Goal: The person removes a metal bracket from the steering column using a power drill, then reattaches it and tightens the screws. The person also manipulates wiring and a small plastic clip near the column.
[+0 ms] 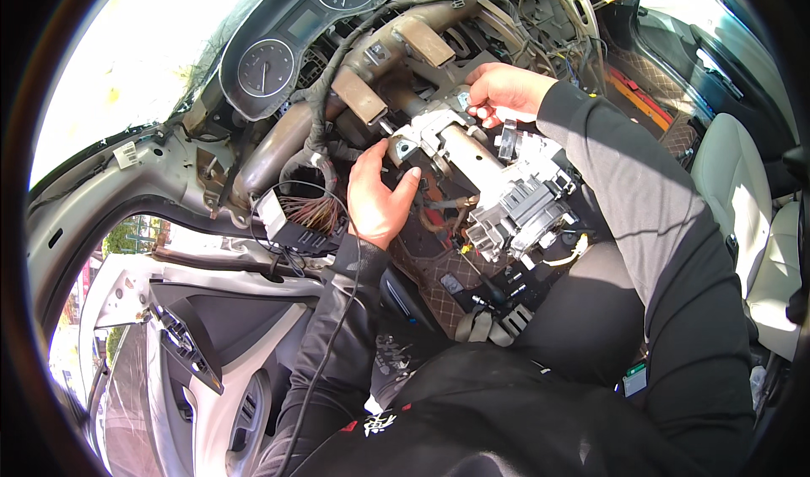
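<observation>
A metal steering column (472, 156) slants down from the stripped dashboard toward my lap, its dark switch and connector block (519, 215) at the near end. My left hand (380, 198) grips the column's left mounting ear (405, 149), thumb below and fingers along its outer side. On the opposite side my right hand (510, 93) is closed with curled fingers at the right mounting ear (463, 101); its fingertips are partly hidden. Just above the ears, two boxy brown brackets (360, 94) (426, 41) stick out from the cross beam, each with a thin stud at its end.
Behind the brackets runs a brown cross beam (278, 148) with a taped wiring harness (319, 80). An instrument cluster (266, 67) sits at upper left. Loose wires (312, 211) hang beside my left wrist. The door (228, 333) stands open at left; a pale seat (734, 181) is at right.
</observation>
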Available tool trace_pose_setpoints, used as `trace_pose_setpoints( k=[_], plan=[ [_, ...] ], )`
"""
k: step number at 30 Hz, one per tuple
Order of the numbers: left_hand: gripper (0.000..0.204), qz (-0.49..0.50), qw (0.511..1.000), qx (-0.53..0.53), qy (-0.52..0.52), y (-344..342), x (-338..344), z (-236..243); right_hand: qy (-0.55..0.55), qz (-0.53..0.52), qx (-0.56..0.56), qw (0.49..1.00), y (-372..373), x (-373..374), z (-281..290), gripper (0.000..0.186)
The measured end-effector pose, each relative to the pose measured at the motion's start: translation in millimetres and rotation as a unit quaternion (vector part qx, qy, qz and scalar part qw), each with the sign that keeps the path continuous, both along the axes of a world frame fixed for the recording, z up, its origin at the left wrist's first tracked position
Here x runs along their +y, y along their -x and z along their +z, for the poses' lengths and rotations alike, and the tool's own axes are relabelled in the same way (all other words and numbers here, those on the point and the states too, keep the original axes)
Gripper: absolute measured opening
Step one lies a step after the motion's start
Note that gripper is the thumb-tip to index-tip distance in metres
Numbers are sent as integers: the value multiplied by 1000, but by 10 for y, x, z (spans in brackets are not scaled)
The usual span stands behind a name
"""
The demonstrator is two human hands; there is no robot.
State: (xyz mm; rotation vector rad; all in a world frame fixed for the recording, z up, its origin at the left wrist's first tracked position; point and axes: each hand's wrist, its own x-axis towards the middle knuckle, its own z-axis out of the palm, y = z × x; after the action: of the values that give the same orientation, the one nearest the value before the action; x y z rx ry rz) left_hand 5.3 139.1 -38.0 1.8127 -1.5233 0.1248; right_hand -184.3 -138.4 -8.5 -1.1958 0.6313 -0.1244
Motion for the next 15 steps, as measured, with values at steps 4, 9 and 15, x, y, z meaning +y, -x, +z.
trace_pose_setpoints(
  k=[4, 9, 15],
  plan=[
    [62, -1, 1000, 17, 2, -49, -115, 15, 8, -2, 5, 1000, 9, -16, -10, 75],
    [57, 3, 999, 46, -17, -82, -157, 82, -3, -3, -1, 1000, 1, -28, -22, 74],
    [57, 14, 996, 76, -42, -100, -182, 128, 0, -4, -4, 1000, -4, -7, -9, 74]
  ],
)
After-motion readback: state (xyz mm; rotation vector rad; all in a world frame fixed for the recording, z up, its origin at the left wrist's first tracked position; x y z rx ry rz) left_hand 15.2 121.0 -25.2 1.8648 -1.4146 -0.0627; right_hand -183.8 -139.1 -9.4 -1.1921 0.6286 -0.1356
